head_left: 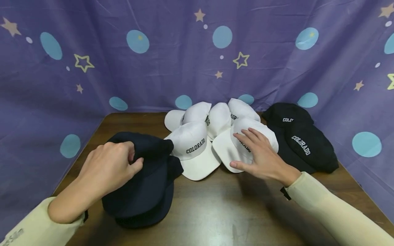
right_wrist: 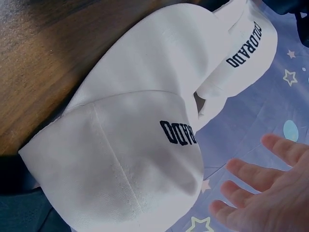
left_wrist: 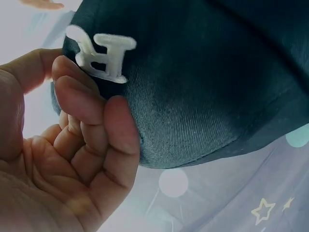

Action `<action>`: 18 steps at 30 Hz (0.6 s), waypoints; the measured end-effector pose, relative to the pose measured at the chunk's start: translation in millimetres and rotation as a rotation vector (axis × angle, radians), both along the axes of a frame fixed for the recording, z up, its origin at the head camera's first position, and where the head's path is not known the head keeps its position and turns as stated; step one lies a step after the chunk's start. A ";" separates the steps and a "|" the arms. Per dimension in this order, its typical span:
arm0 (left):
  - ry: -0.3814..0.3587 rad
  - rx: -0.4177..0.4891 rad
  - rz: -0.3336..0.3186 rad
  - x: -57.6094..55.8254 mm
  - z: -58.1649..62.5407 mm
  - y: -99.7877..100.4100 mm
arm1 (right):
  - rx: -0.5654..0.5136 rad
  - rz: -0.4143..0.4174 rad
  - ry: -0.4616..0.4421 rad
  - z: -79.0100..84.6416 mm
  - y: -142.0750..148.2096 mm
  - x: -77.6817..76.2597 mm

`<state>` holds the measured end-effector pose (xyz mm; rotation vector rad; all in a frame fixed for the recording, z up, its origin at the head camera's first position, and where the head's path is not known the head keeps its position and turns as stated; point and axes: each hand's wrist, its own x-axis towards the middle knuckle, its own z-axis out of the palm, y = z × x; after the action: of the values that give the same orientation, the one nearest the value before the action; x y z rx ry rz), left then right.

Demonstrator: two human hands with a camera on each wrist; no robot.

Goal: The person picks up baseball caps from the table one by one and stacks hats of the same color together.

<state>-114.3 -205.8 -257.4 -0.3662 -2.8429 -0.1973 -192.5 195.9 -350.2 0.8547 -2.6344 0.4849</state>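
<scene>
At the left of the head view, my left hand [head_left: 106, 167] pinches the edge of a navy baseball cap [head_left: 141, 184]. In the left wrist view its thumb and curled fingers hold the cloth beside raised white lettering on this cap [left_wrist: 203, 87]. A second navy brim [head_left: 168, 201] shows just underneath. My right hand [head_left: 261, 157] hovers over a white cap [head_left: 223, 147] lettered COLORADO, its fingers spread and nothing between them. The right wrist view shows those fingers [right_wrist: 258, 179] beside the crown of a white cap [right_wrist: 120, 164].
Several white caps [head_left: 192, 140] lie overlapping in the middle of the wooden table [head_left: 212, 212]. Black COLORADO caps [head_left: 311, 147] sit at the right. A purple curtain [head_left: 184, 65] with stars and dots hangs behind the table and along both sides.
</scene>
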 end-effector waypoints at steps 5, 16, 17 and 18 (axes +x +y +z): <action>-0.036 -0.020 -0.008 6.9 1.4 3.3 | -0.002 0.000 -0.006 -0.2 0.7 -0.3; -0.021 -0.054 -0.020 23.3 1.0 8.9 | 0.005 0.001 -0.005 -2.7 0.8 -1.5; -0.023 -0.052 -0.021 24.4 1.9 9.5 | 0.005 0.002 -0.003 -2.6 1.1 -1.7; -0.028 -0.051 -0.026 25.1 2.1 10.0 | 0.006 0.001 -0.003 -2.5 1.4 -2.0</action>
<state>-89.2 -195.7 -255.3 -0.4138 -2.8761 -0.1363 -194.5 197.3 -352.7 0.8577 -2.6398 0.4787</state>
